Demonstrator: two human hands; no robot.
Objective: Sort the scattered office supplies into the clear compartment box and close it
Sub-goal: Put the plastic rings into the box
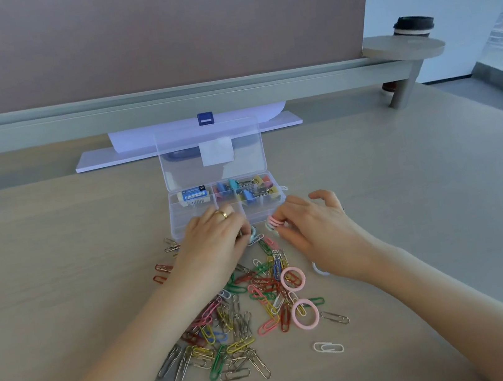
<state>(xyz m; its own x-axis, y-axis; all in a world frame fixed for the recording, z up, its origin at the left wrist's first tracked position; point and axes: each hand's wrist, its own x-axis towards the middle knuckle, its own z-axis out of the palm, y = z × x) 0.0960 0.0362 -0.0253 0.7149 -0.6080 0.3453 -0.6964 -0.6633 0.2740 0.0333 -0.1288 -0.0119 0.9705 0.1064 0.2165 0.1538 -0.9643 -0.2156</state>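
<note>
Both hands work at the near edge of the clear compartment box (228,205), its lid standing open.

The right hand (311,227) pinches a small stack of pink rings (274,222); the left hand (215,239) curls over a pale ring (252,235) on the desk (57,252), its hold unclear. Binder clips (245,188) and an eraser (194,195) fill the far compartments. Coloured paper clips (239,316) and two loose pink rings (292,278) lie scattered between the forearms.

Pale wooden desk (408,199), mauve partition (138,34), round side shelf (403,47).
</note>
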